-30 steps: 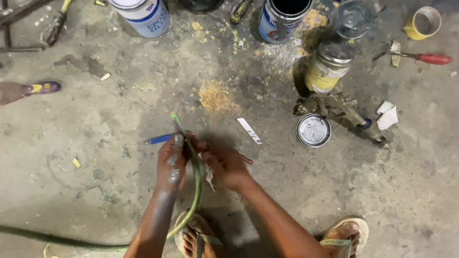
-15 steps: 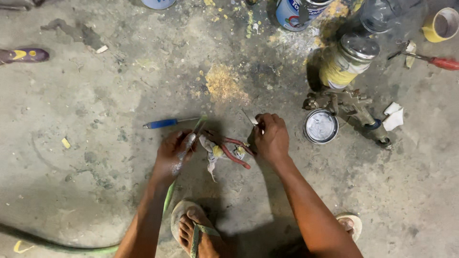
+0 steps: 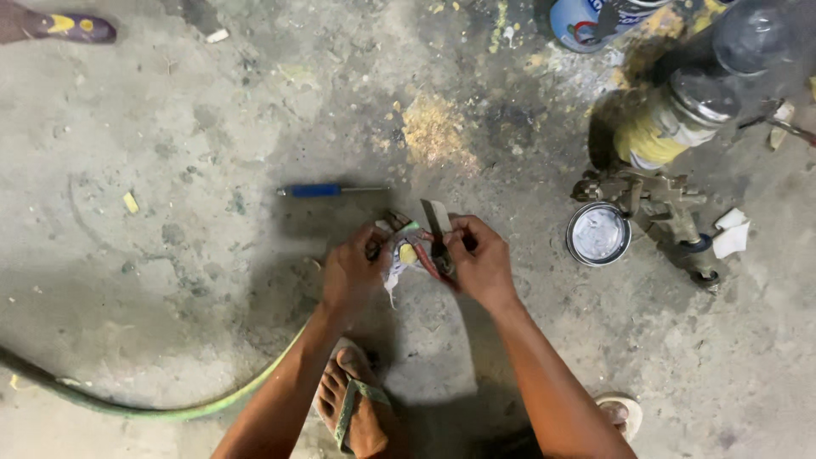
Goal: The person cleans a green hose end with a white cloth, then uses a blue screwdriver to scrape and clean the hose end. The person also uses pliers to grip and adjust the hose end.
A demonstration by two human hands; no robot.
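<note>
Overhead, on a stained concrete floor (image 3: 212,280). Top right: blue paint can (image 3: 586,21), contents not visible; jar with yellow contents (image 3: 667,127) lying beside it; round metal lid (image 3: 598,234) flat, next to a spray gun body (image 3: 659,204). Left hand (image 3: 353,272) grips the end of a green hose (image 3: 170,408), with red and yellow wires (image 3: 415,253) showing between the hands. Right hand (image 3: 480,263) is closed around a flat blade (image 3: 437,219), tip up, just beside the wires. Blue screwdriver (image 3: 327,190) lies just above the hands.
</note>
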